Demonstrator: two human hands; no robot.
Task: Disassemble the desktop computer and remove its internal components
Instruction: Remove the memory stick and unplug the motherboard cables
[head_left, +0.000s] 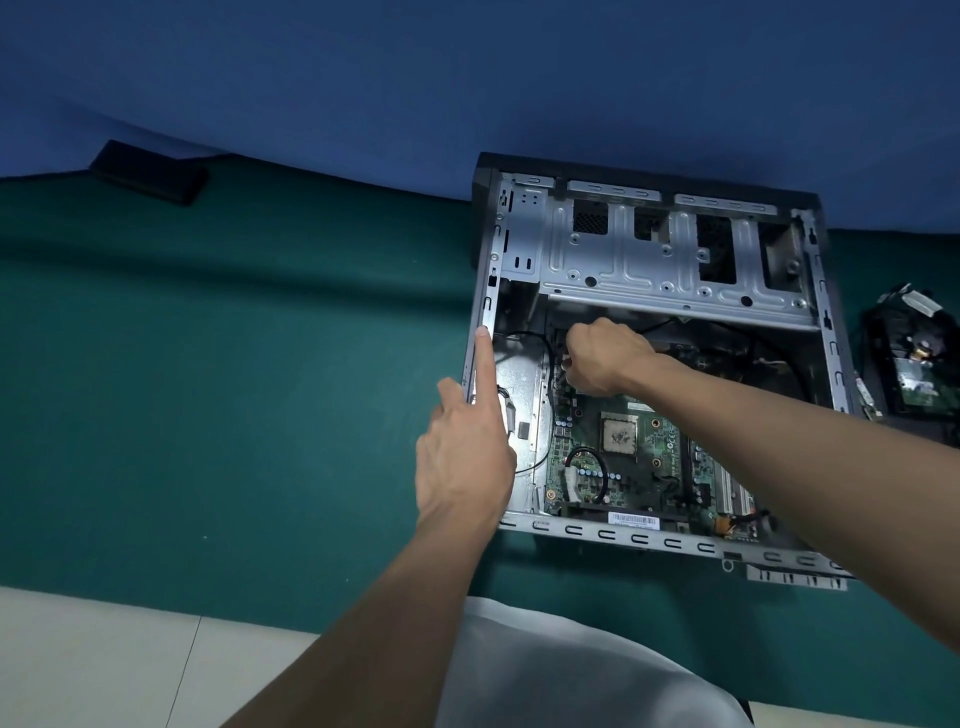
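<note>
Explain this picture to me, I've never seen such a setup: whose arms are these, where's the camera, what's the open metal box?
No robot: a person works bare-handed, and the one camera sits on their head, looking down. On the green cloth lies an opened desktop computer case. Inside is the green motherboard with its square processor. The left hand lays a straight index finger along the case's left edge. The right hand reaches inside, fingers curled by the board's far edge; whether it grips anything is hidden. Other computer parts sit to the right.
</note>
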